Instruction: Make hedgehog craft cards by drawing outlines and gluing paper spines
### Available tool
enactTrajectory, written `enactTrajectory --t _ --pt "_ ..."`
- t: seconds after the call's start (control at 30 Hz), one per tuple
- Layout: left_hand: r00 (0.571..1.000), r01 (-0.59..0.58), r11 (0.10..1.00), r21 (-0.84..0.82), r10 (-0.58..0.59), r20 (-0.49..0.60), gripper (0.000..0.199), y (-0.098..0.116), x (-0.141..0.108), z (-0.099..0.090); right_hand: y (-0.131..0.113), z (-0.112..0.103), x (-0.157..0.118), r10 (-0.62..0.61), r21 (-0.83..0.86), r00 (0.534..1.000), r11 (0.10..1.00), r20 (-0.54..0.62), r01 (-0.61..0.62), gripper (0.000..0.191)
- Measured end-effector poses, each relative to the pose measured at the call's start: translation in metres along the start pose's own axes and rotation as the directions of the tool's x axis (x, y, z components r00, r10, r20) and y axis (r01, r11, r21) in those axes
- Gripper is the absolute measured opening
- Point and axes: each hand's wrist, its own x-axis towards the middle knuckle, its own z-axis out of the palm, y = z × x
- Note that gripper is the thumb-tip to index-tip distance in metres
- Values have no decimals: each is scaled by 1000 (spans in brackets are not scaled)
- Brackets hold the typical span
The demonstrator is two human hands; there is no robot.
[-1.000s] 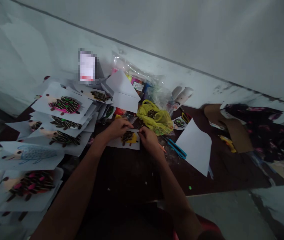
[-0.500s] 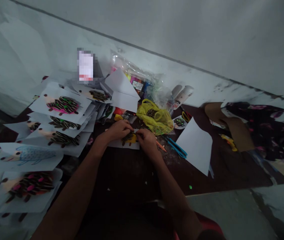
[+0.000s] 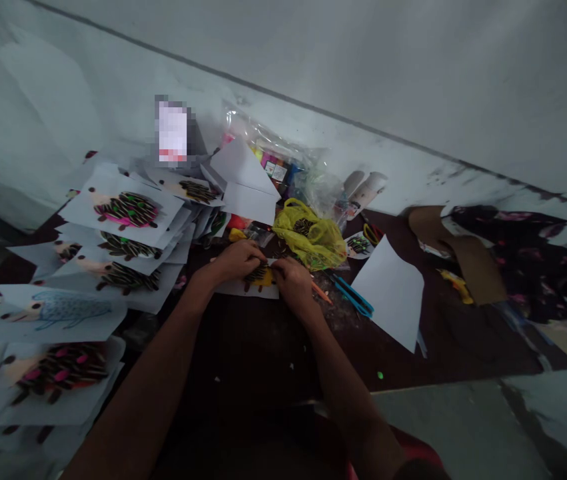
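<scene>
A small white paper card point(image 3: 233, 288) lies on the dark table with a yellow hedgehog figure point(image 3: 262, 279) on it, its back set with dark striped seeds. My left hand point(image 3: 239, 259) rests over the card's left part, its bent fingertips together at the seeds. At the card's right edge is my right hand point(image 3: 290, 279), fingers curled and thumb against them. Anything between the fingertips is too small or hidden to name. Just beyond my right hand sits a yellow plastic bag point(image 3: 326, 237), its mouth showing striped seeds.
Papers with seed-covered hedgehogs point(image 3: 126, 210) are piled at the left. Right of my hands lie an orange stick point(image 3: 321, 293), a blue tool point(image 3: 353, 297) and a white sheet point(image 3: 392, 293). Colored clay packs in clear plastic point(image 3: 276, 167) lean by the wall; dark cloth point(image 3: 538, 260) lies far right.
</scene>
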Motion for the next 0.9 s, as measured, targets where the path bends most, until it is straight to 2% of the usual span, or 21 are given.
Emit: enactTrajectory --t 0.17,0.37,0.57,0.9 --pt "1000 -7 1000 -10 7 -1 38 -1 0 0 -3 -2 -1 4 -10 1000 1000 21 -3 20" --pt "1000 -15 1000 -16 16 6 37 0 1 -1 -2 0 -1 43 21 999 999 -29 -43 19" --pt "1000 -18 1000 -10 18 -10 37 -2 0 1 -3 4 -1 4 22 1000 1000 -15 -4 20" --pt "1000 -31 999 -14 31 -2 38 0 1 -2 -6 5 -1 -39 -80 999 996 -20 37 20"
